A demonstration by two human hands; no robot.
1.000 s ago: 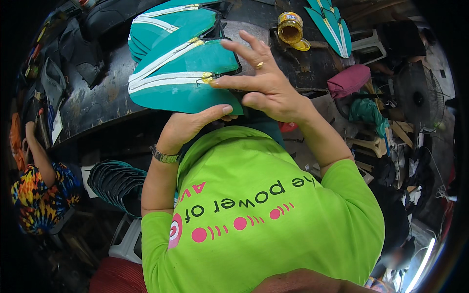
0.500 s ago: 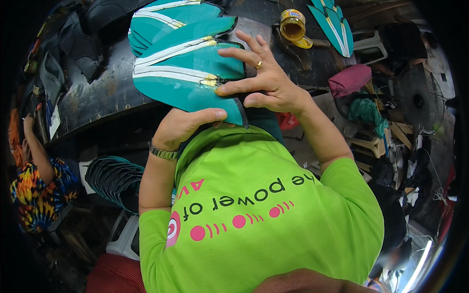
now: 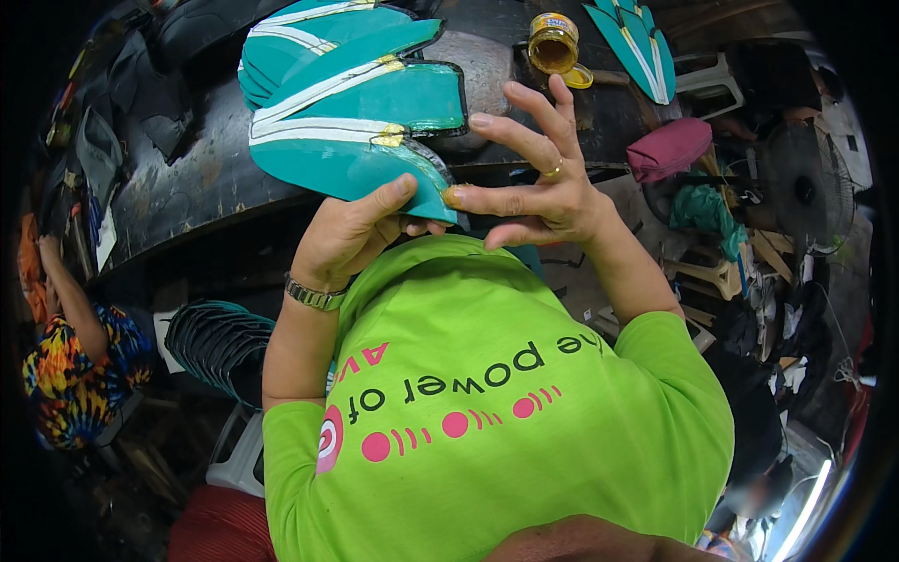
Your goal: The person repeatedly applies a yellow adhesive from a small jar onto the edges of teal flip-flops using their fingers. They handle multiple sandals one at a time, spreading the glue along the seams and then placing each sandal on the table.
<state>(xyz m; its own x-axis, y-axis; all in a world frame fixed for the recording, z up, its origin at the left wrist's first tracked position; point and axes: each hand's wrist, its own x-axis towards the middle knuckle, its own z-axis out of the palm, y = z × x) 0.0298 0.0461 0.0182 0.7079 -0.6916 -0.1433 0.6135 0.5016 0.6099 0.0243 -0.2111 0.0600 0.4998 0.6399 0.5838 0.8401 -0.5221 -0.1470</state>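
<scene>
The left hand (image 3: 351, 234) holds a grip on the teal piece's (image 3: 351, 155) lower edge, propping it against the dark table (image 3: 178, 187); the right hand (image 3: 543, 192), fingers spread wide, presses a fingertip on its corner. A yellow jar (image 3: 552, 42) stands behind.

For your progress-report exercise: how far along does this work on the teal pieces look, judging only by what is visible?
Done: the teal piece already carries white stripes and dark edging, and more teal pieces lie on the dark bench. In hand: the left hand grips its lower edge, and the right hand presses its corner with the fingertips. Left: I cannot tell. The glue jar stands open.
</scene>
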